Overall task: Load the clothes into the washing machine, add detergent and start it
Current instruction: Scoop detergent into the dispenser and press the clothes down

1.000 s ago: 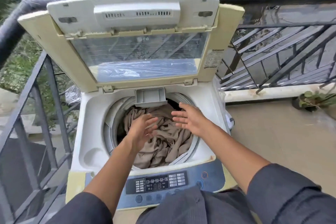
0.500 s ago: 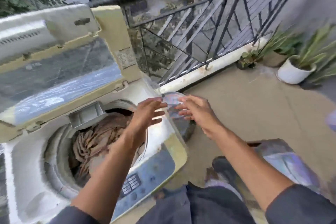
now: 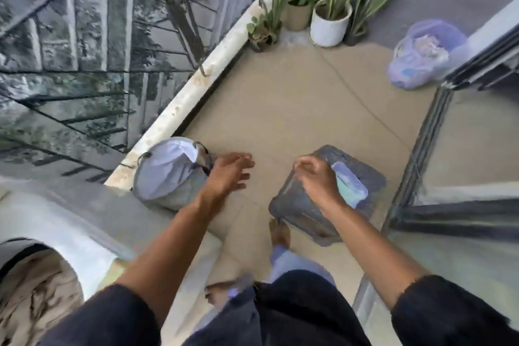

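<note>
The washing machine (image 3: 64, 222) fills the lower left corner, blurred, with beige clothes (image 3: 36, 300) in its drum. A grey fabric laundry hamper (image 3: 165, 174) with a white lining stands on the floor beside it. My left hand (image 3: 227, 174) hovers just right of the hamper's rim, fingers spread, holding nothing. A grey stool (image 3: 306, 205) stands on the floor to the right, with a blue-green detergent pouch (image 3: 349, 187) lying on it. My right hand (image 3: 317, 180) is above the stool with loosely curled fingers beside the pouch; whether it touches the pouch is unclear.
A black metal railing (image 3: 118, 73) on a white kerb (image 3: 193, 87) runs along the left. Potted plants (image 3: 331, 19) stand in the far corner. A purple bag (image 3: 421, 56) sits by the glass door frame (image 3: 421, 149) on the right. My bare foot (image 3: 279, 232) is beside the stool.
My view has swung right, from the open drum to the balcony floor. Both hands left the clothes and moved right, now over the hamper and the stool.
</note>
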`<action>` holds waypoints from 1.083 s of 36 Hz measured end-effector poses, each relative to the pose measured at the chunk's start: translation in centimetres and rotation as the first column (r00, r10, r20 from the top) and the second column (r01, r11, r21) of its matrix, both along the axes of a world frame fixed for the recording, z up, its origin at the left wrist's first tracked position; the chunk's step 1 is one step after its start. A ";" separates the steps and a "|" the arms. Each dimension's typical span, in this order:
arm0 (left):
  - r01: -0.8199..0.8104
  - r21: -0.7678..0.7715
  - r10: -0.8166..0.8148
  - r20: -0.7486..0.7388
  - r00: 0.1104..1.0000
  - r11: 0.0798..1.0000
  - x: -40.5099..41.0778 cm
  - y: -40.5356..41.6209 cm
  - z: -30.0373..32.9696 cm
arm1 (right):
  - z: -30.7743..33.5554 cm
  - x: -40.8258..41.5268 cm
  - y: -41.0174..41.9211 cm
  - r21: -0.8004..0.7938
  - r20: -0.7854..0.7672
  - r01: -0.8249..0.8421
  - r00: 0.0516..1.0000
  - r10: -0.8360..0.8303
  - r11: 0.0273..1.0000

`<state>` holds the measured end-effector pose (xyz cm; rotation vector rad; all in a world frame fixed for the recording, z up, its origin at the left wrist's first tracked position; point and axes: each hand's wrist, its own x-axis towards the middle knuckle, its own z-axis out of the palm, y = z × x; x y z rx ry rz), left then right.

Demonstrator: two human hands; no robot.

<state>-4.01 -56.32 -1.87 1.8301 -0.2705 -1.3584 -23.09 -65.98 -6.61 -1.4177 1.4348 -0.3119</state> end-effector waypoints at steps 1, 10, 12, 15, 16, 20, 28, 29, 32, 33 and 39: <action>0.036 0.020 -0.036 -0.004 0.999 0.999 -1.0 -1.4 -0.9 | -1.2 -1.6 -0.9 0.003 -0.041 0.025 0.999 -0.025 1.000; 0.398 0.068 -0.393 -0.075 0.917 0.915 -10.6 -10.7 -9.1 | -9.9 -13.4 -6.6 -0.048 -0.432 0.109 0.894 -0.119 0.993; 0.440 0.099 -0.431 -0.099 0.897 0.893 -12.1 -12.1 -11.1 | -11.2 -15.1 -7.4 -0.028 -0.461 0.133 0.878 -0.130 0.991; 0.464 0.172 -0.443 -0.144 0.885 0.869 -14.1 -13.9 -13.5 | -12.8 -17.0 -8.4 0.036 -0.508 0.171 0.851 -0.129 0.985; 0.443 0.199 -0.420 -0.147 0.895 0.874 -14.7 -14.3 -14.2 | -13.4 -17.6 -8.6 0.056 -0.508 0.191 0.851 -0.137 0.980; 0.434 0.298 -0.407 -0.151 0.901 0.850 -16.4 -15.2 -16.0 | -15.4 -19.1 -9.2 0.157 -0.493 0.209 0.864 -0.107 0.965; 0.497 0.394 -0.503 -0.099 0.859 0.773 -17.4 -15.4 -17.7 | -17.5 -19.1 -9.0 0.133 -0.471 0.229 0.871 -0.142 0.964; 0.505 0.398 -0.509 -0.104 0.855 0.766 -17.4 -15.4 -17.6 | -17.6 -19.0 -8.9 0.120 -0.470 0.242 0.868 -0.159 0.963; 0.514 0.407 -0.517 -0.112 0.848 0.755 -17.5 -15.2 -17.3 | -18.0 -19.0 -8.6 0.072 -0.468 0.280 0.857 -0.215 0.957; 0.512 0.406 -0.518 -0.105 0.849 0.757 -17.5 -15.2 -17.0 | -17.9 -19.0 -8.5 0.056 -0.473 0.290 0.851 -0.231 0.955; 0.527 0.356 -0.524 -0.115 0.844 0.772 -16.3 -14.1 -18.1 | -16.8 -17.9 -8.2 0.042 -0.494 0.299 0.836 -0.240 0.953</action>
